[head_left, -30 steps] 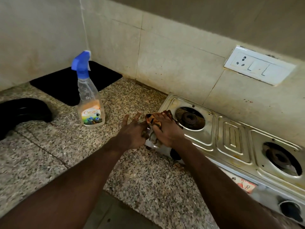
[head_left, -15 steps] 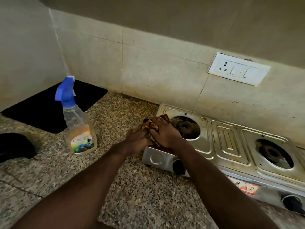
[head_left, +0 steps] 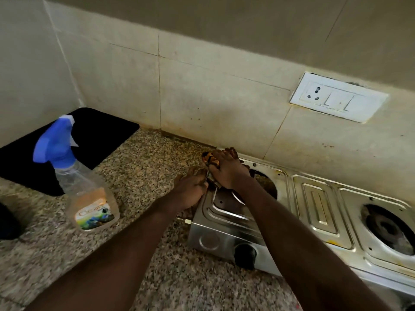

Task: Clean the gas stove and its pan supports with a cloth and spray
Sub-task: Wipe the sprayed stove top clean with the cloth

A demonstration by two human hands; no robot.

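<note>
One corner in hand: wiping the far left corner of the gas stove (head_left: 318, 205), probably early in the job, judging by the stained steel top to the right of the fingers and the burner wells (head_left: 388, 230) lying bare, no pan supports in view. Leaving the spray bottle (head_left: 87, 194) standing on the counter (head_left: 146, 171), well to the left of the left fingers, untouched. Bearing down with the right hand (head_left: 226, 171), fingers curled over the bunched cloth (head_left: 210, 158), bits of it poking out between and beyond the fingertips. Bracing with the left hand (head_left: 190, 187) at the stove's left edge, fingers bent, just beside the right ones; whether also pinching a tail of cloth, cannot tell. Next, probably dragging the cloth rightwards round the nearer well, calling for steady pressure and a firm brace against sliding. Against a second ago: working further back, nearer the wall; left fingers bending, no longer lying straight.
</note>
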